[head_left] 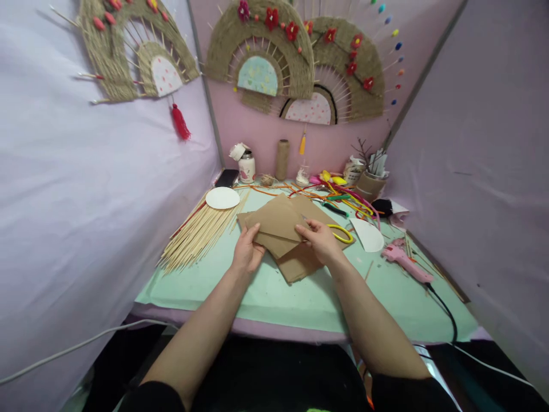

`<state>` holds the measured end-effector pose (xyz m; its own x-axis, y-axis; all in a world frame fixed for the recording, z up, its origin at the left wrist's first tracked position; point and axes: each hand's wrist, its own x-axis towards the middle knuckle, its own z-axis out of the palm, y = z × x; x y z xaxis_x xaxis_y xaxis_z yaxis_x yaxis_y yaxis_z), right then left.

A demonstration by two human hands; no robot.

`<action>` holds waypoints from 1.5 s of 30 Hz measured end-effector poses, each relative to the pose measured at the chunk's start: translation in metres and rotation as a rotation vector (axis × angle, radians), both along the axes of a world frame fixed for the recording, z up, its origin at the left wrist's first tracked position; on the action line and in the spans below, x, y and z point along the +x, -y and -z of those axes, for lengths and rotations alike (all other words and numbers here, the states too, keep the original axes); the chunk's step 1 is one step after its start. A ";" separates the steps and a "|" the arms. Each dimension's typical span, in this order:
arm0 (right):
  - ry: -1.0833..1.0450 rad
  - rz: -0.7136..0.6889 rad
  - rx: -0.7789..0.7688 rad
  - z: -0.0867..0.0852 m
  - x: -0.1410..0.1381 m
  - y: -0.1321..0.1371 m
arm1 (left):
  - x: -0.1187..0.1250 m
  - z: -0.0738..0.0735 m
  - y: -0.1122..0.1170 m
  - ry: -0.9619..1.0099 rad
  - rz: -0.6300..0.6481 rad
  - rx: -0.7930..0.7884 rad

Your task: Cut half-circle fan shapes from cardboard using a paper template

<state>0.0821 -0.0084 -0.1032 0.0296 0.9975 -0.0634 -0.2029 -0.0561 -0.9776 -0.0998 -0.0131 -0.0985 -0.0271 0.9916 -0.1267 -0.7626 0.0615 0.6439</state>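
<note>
Between both hands are brown cardboard pieces (277, 214), overlapping one another over the table. My left hand (247, 249) pinches their left edge, thumb on top and fingers beneath. At the right edge my right hand (318, 239) grips the same cardboard with thumb and fingers. Below and behind lies a larger brown cardboard sheet (295, 269), partly covered by the held pieces. A yellow looped handle (342, 233), apparently of scissors, shows just right of my right hand; the rest of it is mostly hidden.
Thin wooden sticks (195, 237) fan out at left, a white paper oval (222, 198) on them. At right lie a white paper piece (368, 234) and a pink glue gun (407, 263) with a black cord. Pliers (335, 209), a jar (247, 167) and a cardboard tube (282, 160) stand or lie behind.
</note>
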 end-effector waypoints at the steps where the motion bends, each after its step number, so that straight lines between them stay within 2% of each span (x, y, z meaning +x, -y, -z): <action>1: 0.000 -0.001 0.001 -0.001 0.000 0.000 | 0.000 0.000 0.001 -0.002 0.001 0.012; 11: -0.036 0.018 -0.036 -0.011 0.000 0.005 | 0.000 -0.001 0.007 -0.064 0.031 0.131; 20: -0.038 0.045 0.018 -0.006 0.004 0.001 | 0.003 -0.003 0.013 -0.185 -0.077 0.210; 26: -0.018 0.026 0.004 -0.003 0.006 0.000 | 0.003 -0.002 0.013 -0.186 -0.075 0.201; 35: -0.050 0.014 -0.035 -0.011 0.002 0.004 | 0.000 0.002 0.007 -0.183 -0.039 0.105; 45: -0.057 0.028 -0.102 -0.006 0.009 -0.002 | -0.002 0.008 0.000 -0.232 0.013 0.081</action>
<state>0.0909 -0.0063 -0.0968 0.0508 0.9847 -0.1670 -0.2610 -0.1483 -0.9539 -0.1014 -0.0131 -0.1065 -0.0334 0.9987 -0.0383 -0.5932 0.0111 0.8049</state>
